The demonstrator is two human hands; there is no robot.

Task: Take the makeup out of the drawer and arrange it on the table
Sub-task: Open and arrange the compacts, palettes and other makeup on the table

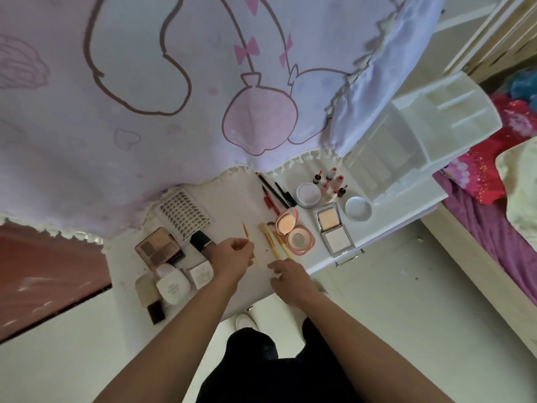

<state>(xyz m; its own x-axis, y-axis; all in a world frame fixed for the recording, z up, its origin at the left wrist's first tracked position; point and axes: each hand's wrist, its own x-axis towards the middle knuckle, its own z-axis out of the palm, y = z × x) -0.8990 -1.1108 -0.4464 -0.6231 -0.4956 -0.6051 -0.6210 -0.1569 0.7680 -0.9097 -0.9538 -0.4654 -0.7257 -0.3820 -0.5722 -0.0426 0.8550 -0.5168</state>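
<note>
Makeup stick (245,231), thin and orange, pinched in my left hand (232,257) at centre frame; I'd lay it parallel beside the yellow brushes (271,242). Right hand (287,276) grip: cannot tell.

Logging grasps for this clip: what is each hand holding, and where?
Left hand pinches a thin yellow stick toward its near end. Right hand: cannot tell.

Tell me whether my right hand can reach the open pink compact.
Probably yes. The right hand is at the ends of the yellow-handled brushes, and the pink compact lies open just beyond, nothing over it. The left hand, pinching an orange stick, is off to the side.
</note>
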